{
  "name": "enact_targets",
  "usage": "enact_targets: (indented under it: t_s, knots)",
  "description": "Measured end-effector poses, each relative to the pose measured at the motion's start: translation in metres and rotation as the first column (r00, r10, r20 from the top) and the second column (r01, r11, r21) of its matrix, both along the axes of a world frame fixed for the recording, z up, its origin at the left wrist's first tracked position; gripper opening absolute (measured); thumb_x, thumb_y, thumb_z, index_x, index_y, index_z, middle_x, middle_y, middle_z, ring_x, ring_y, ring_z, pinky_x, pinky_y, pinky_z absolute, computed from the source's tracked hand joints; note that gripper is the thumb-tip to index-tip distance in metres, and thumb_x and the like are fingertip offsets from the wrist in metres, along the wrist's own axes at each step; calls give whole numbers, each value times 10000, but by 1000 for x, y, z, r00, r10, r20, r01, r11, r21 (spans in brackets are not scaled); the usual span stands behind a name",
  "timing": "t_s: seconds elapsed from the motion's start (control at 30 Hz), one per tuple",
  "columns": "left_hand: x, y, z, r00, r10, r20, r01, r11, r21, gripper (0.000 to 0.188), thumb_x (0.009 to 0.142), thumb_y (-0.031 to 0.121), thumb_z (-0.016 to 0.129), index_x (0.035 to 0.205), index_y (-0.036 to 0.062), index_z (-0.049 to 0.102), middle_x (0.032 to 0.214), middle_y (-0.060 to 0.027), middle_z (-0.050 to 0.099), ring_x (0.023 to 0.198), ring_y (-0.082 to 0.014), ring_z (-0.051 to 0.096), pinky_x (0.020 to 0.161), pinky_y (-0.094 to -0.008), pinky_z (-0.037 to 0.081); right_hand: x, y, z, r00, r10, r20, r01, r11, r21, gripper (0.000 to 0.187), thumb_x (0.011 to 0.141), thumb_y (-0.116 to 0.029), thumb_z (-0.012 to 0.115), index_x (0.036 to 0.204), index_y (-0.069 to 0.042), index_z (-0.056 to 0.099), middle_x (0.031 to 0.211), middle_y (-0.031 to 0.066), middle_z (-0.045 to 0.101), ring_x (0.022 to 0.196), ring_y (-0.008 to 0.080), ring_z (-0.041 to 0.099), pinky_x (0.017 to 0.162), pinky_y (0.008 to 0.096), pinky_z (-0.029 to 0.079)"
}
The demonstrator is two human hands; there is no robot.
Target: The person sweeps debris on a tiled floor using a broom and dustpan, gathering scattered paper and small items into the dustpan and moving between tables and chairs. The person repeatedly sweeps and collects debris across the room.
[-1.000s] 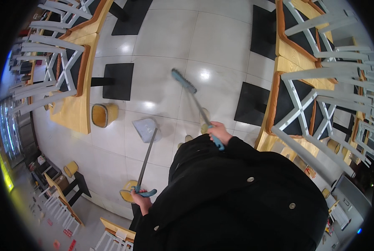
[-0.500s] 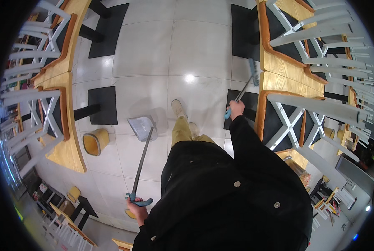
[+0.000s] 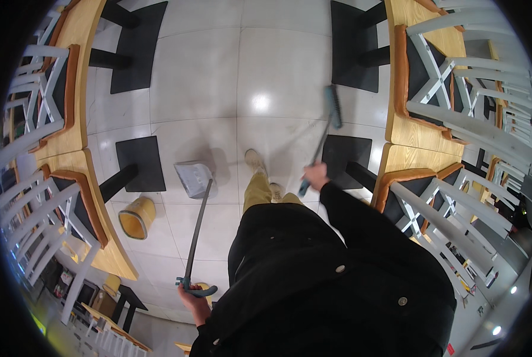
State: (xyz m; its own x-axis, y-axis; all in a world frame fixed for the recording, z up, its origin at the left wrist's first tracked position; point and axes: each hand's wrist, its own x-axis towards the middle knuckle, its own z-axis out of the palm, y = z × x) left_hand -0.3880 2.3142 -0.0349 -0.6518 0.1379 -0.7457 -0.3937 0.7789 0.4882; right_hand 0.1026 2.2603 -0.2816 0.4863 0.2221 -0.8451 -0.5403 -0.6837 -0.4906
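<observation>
Closed round the teal grip of a long-handled dustpan, my left hand (image 3: 195, 300) is at the lower left. The dustpan (image 3: 192, 178) has a grey pole and a pale grey pan, which sits on the floor left of my feet. My right hand (image 3: 317, 175) is wrapped round the dark handle of a broom, its teal end showing below the fist. The broom (image 3: 332, 108) has a teal head with dark bristles, slightly blurred, beside the black table base on the right.
Wooden tables (image 3: 416, 159) with white chairs upturned on them line both sides of a tiled aisle. Black base plates (image 3: 141, 165) lie flat under the tables. A yellow bin (image 3: 137, 218) stands left of the dustpan, by a table edge.
My right hand has swung the broom leftward, away from the right-hand tables and into the aisle. I have moved forward, and the dustpan has come along in my left hand.
</observation>
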Motion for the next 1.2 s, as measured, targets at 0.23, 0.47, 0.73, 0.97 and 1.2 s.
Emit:
enact_targets:
  t_s: [0.23,0.47,0.73,0.97,1.2]
  knots:
    - [34,40,1,999,-33,-2,33,999,37,279,847,340,446,708,100,417,546,-3,392,505,-147,417,507,-288,390,-58,48,137,953,102,-285,-96,995,32,563,717,-22,562,1246,-17,372,632,87,508,433,186,516,394,310,433]
    - [68,53,11,999,-7,-43,8,1000,17,281,840,352,465,713,102,434,541,2,391,495,-144,408,508,-293,388,18,37,197,968,-118,-221,103,992,-78,680,755,-10,550,1361,-62,246,638,66,510,454,146,492,395,284,414]
    - [92,55,3,999,-7,-43,7,1000,-9,309,830,383,478,693,109,446,519,1,400,480,-152,435,480,-295,388,106,36,43,859,-414,303,427,904,25,104,734,-21,542,801,-52,469,557,46,470,409,167,479,378,300,407]
    - [91,62,-5,999,-23,-38,21,998,-52,324,812,411,493,657,131,443,497,19,395,446,-129,432,447,-270,379,268,24,-63,795,-545,267,570,821,-23,120,748,-72,547,764,28,482,692,127,521,542,247,528,483,351,429]
    - [89,70,-20,997,-61,-40,57,995,-84,310,812,393,491,673,122,439,504,14,389,447,-135,415,468,-276,391,161,5,-29,979,-141,147,171,961,-217,101,645,14,542,701,31,460,555,135,495,463,262,548,395,389,424]
